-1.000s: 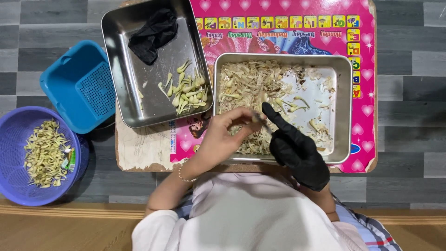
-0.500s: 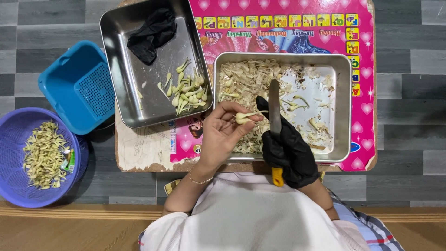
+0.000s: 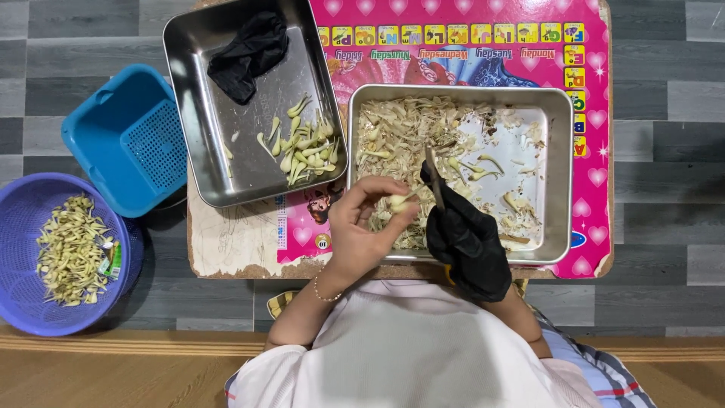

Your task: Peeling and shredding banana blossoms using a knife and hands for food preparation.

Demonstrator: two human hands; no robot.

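Left hand (image 3: 361,230), bare, pinches a bulb (image 3: 398,202) over the tray (image 3: 559,181), at its 7 o'clock. Gloved right hand (image 3: 467,245) grips a knife (image 3: 432,172). Bulb looks light, firm, slippery; best held at its ends.

Black glove (image 3: 467,245) on right hand, pink heart-print mat (image 3: 521,45), steel trays (image 3: 555,174), blue basket (image 3: 124,140), purple colander (image 3: 30,219).

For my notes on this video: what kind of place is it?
Probably a home floor used for food prep: a low table on grey floor planks, steel trays, and a purple basket of peelings.
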